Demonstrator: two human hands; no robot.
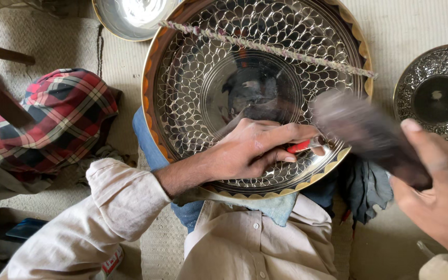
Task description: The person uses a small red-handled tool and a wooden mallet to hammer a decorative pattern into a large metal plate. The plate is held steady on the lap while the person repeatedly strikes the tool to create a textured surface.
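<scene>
So the big engraved metal tray (pixel 255 88) fills the upper middle of the frame, propped on the person's lap with its rim leaning toward the chest, covered in a scale or petal pattern around a smooth round centre. The left hand (pixel 252 148) lies on the lower part of the tray, fingers closed around a small red-handled punch (pixel 303 145) whose tip points right, at the patterned band near the rim. The right hand (pixel 439 194) comes in from the lower right, wrapped around a dark wooden mallet (pixel 369 136) that's motion-blurred just above the punch end. My take on doing this well: keep the punch tip seated square in the line, heel of the left hand braced on the metal, and let the mallet land light and even so the marks match. A twisted cord (pixel 265 48) lies diagonally across the top of the tray. Further out there's a plain shiny bowl (pixel 133 18) at the top left, a smaller ornate plate (pixel 436 96) at the right edge, and a red plaid cloth (pixel 53 119) bundled on the left, all on a woven mat (pixel 405 26).
</scene>
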